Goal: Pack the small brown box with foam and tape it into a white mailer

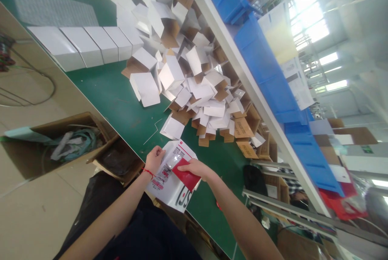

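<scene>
A large white sheet (169, 198) with black and red print lies at the table's near edge, in front of my body. My left hand (155, 158), a red string around its wrist, is closed with bent fingers at the sheet's left edge and appears to pinch it. On top of the sheet is a flat red packet (185, 175), with a shiny clear plastic piece (176, 160) at its upper left. My right hand (195, 168) grips the red packet from the right, thumb on top; its other fingers are hidden below.
Many small white cartons (209, 102) are heaped across the green table (106, 86). A row of larger white boxes (91, 46) stands at the left. Blue bins (263, 62) line a shelf at the right. An open cardboard box (100, 147) sits beside the table at left.
</scene>
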The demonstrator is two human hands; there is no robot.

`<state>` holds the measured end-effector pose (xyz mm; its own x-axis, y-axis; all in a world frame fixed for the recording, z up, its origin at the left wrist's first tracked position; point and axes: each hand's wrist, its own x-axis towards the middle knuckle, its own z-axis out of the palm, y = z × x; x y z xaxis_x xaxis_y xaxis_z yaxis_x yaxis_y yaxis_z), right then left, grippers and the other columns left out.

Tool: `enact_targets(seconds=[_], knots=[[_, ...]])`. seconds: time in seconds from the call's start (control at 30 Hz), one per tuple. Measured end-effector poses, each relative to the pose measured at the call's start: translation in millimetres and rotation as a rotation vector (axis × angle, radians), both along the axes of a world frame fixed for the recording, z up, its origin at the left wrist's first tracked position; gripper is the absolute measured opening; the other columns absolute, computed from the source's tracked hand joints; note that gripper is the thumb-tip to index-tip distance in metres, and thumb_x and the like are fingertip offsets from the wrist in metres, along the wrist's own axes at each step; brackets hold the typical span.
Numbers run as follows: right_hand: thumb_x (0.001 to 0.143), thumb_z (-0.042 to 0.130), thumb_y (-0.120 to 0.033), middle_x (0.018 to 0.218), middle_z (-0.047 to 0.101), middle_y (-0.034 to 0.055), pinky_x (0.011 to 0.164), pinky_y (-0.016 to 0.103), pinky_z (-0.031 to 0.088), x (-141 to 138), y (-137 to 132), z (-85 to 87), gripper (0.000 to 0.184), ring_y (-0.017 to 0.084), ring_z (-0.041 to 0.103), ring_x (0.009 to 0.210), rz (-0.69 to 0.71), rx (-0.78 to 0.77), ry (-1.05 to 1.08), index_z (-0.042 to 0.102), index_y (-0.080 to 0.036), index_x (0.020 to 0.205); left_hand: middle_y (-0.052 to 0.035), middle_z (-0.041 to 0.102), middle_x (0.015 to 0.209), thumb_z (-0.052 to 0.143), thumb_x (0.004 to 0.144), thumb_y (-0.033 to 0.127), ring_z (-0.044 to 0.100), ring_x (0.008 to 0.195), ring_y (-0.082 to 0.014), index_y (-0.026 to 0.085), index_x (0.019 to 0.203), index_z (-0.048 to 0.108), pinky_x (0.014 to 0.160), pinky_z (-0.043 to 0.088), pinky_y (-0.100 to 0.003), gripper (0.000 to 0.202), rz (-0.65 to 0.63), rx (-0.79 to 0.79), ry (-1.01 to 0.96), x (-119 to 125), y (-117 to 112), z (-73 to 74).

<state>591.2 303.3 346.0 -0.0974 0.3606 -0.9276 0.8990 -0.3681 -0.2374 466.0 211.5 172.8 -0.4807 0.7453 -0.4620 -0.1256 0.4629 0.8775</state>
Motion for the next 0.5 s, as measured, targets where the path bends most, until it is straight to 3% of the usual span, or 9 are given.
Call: enact_targets(seconds=[0.17, 0.33, 0.5], knots=[[0.080, 0.077, -0.027, 0.088, 0.076, 0.0057, 0.075, 0.032, 0.059, -8.4, -0.7, -0.2, 0.017, 0.023, 0.072, 0.082, -0.013, 0.004, -0.066, 0.071, -0.016, 0.091, 0.0032, 0.052, 0.060, 0.059, 0.080, 0.041, 0.052, 0.063, -0.0167, 0.022, 0.065, 0.051, 0.062, 0.040, -0.028, 0.026, -0.112, 0.009, 0.056, -5.2, -3.4, -4.0], [0.082, 0.076, -0.027, 0.090, 0.076, 0.0063, 0.075, 0.033, 0.060, -13.9, -1.9, 4.2, 0.018, 0.023, 0.073, 0.083, -0.028, -0.003, -0.092, 0.070, -0.015, 0.094, -0.0034, 0.057, 0.077, 0.061, 0.082, 0.042, 0.059, 0.079, -0.0218, 0.021, 0.067, 0.053, 0.077, 0.048, -0.034, 0.027, -0.144, 0.009, 0.133, -3.7, -5.8, -12.5], [0.082, 0.077, -0.027, 0.090, 0.076, 0.0066, 0.074, 0.032, 0.060, -16.4, -3.4, 6.8, 0.020, 0.023, 0.073, 0.082, -0.044, -0.005, -0.094, 0.070, -0.015, 0.096, -0.0132, 0.058, 0.100, 0.064, 0.080, 0.039, 0.063, 0.084, -0.0269, 0.014, 0.099, 0.061, 0.077, 0.054, -0.043, 0.032, -0.097, -0.069, 0.167, -9.4, -12.1, -24.8]])
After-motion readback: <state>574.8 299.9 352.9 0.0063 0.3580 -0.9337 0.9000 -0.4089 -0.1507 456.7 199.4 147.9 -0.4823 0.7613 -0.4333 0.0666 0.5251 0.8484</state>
